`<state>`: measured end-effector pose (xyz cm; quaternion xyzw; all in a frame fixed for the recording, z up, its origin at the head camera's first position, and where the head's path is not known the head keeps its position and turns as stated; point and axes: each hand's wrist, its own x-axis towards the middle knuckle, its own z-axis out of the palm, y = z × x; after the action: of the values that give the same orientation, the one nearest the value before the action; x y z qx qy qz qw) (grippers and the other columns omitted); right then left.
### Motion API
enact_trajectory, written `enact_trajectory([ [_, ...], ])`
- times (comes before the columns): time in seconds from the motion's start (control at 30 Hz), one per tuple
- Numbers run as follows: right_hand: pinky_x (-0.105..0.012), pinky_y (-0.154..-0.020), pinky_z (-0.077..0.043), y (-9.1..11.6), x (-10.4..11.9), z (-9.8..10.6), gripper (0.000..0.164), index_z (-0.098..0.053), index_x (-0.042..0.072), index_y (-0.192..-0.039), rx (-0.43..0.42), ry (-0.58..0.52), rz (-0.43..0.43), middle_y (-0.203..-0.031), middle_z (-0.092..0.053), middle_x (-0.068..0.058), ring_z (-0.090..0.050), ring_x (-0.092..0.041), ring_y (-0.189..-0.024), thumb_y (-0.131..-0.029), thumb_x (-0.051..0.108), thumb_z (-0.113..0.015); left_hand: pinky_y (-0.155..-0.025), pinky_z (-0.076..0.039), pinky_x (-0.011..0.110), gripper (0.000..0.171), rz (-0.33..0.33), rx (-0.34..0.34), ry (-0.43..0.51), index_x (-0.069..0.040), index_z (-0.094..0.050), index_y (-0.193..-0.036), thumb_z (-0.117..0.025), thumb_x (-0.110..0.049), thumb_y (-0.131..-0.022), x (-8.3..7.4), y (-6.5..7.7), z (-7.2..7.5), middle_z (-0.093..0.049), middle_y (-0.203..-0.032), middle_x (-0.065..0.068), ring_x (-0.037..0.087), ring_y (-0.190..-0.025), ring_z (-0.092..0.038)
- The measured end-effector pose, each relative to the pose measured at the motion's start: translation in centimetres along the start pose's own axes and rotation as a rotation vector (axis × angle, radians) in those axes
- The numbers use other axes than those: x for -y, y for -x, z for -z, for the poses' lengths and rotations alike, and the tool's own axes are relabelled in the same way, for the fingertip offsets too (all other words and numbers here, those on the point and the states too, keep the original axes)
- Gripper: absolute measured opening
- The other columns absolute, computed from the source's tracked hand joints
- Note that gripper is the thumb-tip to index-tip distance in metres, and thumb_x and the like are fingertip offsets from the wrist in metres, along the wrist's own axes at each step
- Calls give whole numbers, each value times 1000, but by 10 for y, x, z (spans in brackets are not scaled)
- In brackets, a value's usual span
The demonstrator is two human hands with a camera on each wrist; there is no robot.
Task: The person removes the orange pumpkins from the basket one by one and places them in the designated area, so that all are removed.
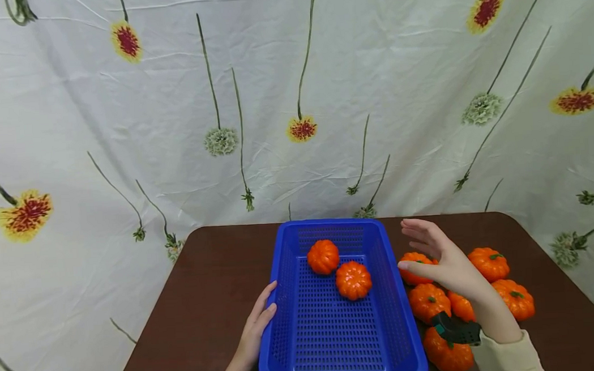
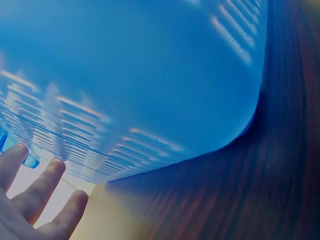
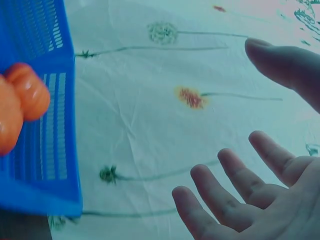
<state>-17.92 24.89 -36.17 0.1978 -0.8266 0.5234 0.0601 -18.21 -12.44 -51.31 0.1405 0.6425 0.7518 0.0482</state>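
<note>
A blue plastic basket (image 1: 280,328) with slotted walls stands on the table, holding two small orange pumpkins: one pumpkin (image 1: 323,257) towards the back, another pumpkin (image 1: 354,281) just nearer. My left hand (image 1: 253,330) is at the basket's left side, fingers extended along the outer wall; the left wrist view shows three fingers (image 2: 42,190) beside that wall, but contact is hard to tell. To the right of the basket, my right hand (image 1: 441,256) hovers over several loose pumpkins (image 1: 429,303). Its thumb and fingers are spread, and the right wrist view (image 3: 245,190) shows nothing in it.
Beneath everything is a dark brown table (image 1: 201,293) with rounded far corners. A white cloth (image 1: 169,102) printed with flowers hangs behind it. More pumpkins (image 1: 513,299) lie beyond my right forearm, which wears a black wrist device (image 1: 456,330).
</note>
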Motion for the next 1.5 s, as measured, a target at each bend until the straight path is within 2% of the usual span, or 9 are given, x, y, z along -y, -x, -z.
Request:
enact_trajectory([
  [0.2,-46,-103,-33,-22,9,-16,69,-34,13,-141,30,-33,-30,-143,-37,-8,-37,-33,-129,-84,17,-72,-91,-45,37,48,0,7,7,-8,-25,-147,-36,-15,-101,0,0,0,-29,-144,23,37,-121,-41],
  [0.3,-52,-103,-29,-32,10,-26,70,-34,12,-140,44,-68,-31,-142,-38,-11,-36,-34,-129,-83,17,-73,-90,-45,36,48,-2,8,4,-8,-26,-147,-36,-14,-100,0,0,0,-30,-144,23,36,-120,-42],
  [0.47,-51,-103,-30,-48,5,-42,66,-37,7,-137,51,-123,19,-141,-39,-13,-37,-32,-129,-81,8,-73,-90,-45,35,48,-2,5,4,-8,-26,-147,-37,-14,-100,-1,0,0,-30,-144,23,36,-120,-42],
  [0.57,-51,-103,-31,-55,-1,-52,65,-38,6,-136,42,-144,9,-139,-40,-15,-37,-33,-129,-81,7,-73,-90,-45,35,48,1,0,8,-9,-27,-147,-37,-14,-100,-1,0,-1,-30,-144,22,36,-120,-42],
  [0.9,-52,-105,-27,-63,-26,-85,71,-35,1,-137,-30,-181,-119,-140,-39,-19,-36,-36,-128,-79,8,-75,-90,-45,35,49,3,-3,0,-8,-27,-147,-37,-14,-100,-1,1,-1,-30,-145,22,36,-121,-41],
  [1.1,-51,-106,-26,-63,-40,-98,75,-33,3,-139,-22,-190,-188,-140,-38,-21,-36,-35,-128,-79,11,-76,-90,-45,34,48,-1,2,-3,-8,-26,-147,-37,-14,-100,0,1,-1,-29,-145,22,32,-121,-42],
  [1.17,-52,-106,-26,-62,-39,-99,75,-33,3,-140,-15,-190,-197,-140,-37,-23,-36,-36,-128,-79,11,-76,-90,-45,33,48,-3,2,-6,-8,-26,-147,-37,-14,-100,0,1,-1,-29,-145,22,32,-121,-43],
  [1.37,-52,-107,-22,-61,-33,-105,73,-34,1,-139,4,-130,-226,-141,-36,-22,-33,-36,-130,-79,10,-75,-89,-45,35,48,0,-16,-11,-8,-27,-146,-37,-14,-100,-1,1,-1,-31,-144,21,33,-120,-43],
  [1.5,-54,-105,-24,-60,-50,-110,75,-39,4,-137,-15,-62,-243,-140,-40,-18,-33,-34,-131,-75,19,-79,-89,-46,37,48,9,-19,3,-9,-28,-146,-37,-14,-100,0,1,-2,-31,-144,22,37,-120,-41],
])
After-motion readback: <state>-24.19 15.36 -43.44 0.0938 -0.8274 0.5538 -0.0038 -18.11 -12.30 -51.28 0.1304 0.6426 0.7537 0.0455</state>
